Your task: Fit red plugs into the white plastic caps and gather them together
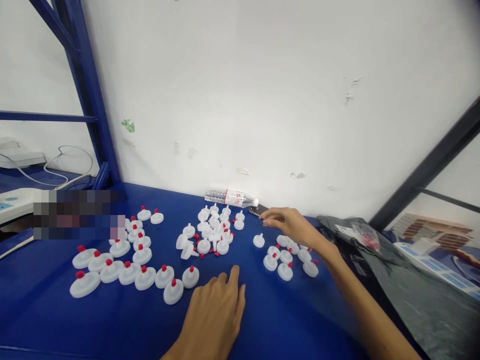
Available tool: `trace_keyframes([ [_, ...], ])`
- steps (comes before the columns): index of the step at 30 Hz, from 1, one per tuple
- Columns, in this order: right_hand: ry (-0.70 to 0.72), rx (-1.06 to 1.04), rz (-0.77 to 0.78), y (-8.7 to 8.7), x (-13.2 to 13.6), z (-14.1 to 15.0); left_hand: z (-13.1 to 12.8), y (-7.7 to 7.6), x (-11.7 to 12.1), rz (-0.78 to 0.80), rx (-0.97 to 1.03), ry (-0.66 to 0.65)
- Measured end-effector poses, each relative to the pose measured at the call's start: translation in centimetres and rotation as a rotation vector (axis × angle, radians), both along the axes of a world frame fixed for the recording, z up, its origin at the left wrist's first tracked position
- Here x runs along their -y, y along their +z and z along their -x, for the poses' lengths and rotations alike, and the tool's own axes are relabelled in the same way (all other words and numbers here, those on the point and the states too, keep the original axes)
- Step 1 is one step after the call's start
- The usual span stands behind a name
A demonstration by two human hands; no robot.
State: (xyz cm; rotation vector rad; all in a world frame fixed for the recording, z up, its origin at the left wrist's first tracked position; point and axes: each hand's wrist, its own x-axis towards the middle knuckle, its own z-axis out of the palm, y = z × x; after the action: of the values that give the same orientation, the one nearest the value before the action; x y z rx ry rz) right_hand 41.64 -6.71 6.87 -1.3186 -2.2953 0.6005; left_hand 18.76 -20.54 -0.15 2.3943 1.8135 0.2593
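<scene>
My right hand [290, 223] reaches to the back of the blue table, thumb and fingers closed on the near edge of a dark phone [255, 210]. The phone lies by the cap of a clear water bottle [234, 197] on its side. My left hand [215, 312] rests palm down near the front, fingers stretched out, holding nothing. Ahead of it is a cluster of white spout caps [204, 246], several without red tips, among loose small red tips [201, 256]. White caps with red tips stand in rows at left [145, 277] and in a group [285, 271] below my right hand.
A white wall [240, 100] rises behind the blue table [123, 320]. Dark plastic bags [405, 285] lie at the right, with a clear bag of red pieces [365, 237] on top. Blue metal posts [88, 85] stand at left, near a white device [18, 205] with cables.
</scene>
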Motion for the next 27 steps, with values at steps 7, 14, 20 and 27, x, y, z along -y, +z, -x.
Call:
trace_keyframes([
  [7,0.055,-0.041,0.061,0.16,0.35,0.22,0.01,-0.07,-0.05,0.006,-0.011,0.002],
  [14,0.069,-0.023,0.095,-0.28,0.17,0.54,-0.08,-0.06,-0.11,-0.008,-0.014,-0.001],
  [20,0.065,-0.029,0.09,-0.47,0.11,0.73,-0.08,0.09,-0.04,-0.005,-0.015,0.001],
  [27,0.065,-0.03,0.064,-0.62,0.17,0.97,0.04,-0.3,-0.03,-0.026,-0.011,-0.004],
])
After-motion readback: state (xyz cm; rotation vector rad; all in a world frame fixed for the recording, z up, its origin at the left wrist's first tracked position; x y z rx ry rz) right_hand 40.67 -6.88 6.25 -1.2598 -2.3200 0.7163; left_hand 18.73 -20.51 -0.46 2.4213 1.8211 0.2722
